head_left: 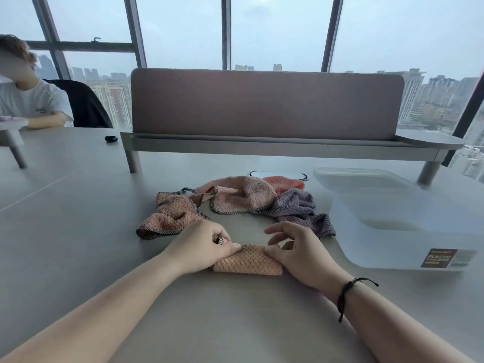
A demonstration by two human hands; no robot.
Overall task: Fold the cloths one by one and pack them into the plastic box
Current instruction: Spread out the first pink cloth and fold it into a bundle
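A small folded orange cloth (247, 260) lies on the grey table (78, 231) in front of me. My left hand (201, 244) pinches its left end, with a checkered hem between thumb and fingers. On the cloth's right end rests my right hand (298, 250), thumb pressing down and the other fingers lifted and spread. Behind lie loose cloths: a peach one (170, 213) at the left, a pink one (235, 195) in the middle, an orange one (285, 182) at the back and a purple one (301, 205). The translucent plastic box (408, 231) stands open at the right.
The box's lid (358, 176) lies flat behind the box. A raised shelf with a mauve divider panel (267, 103) spans the table's far side. A small black object (111, 139) sits at the far left. Another person (31, 100) sits at the left end.
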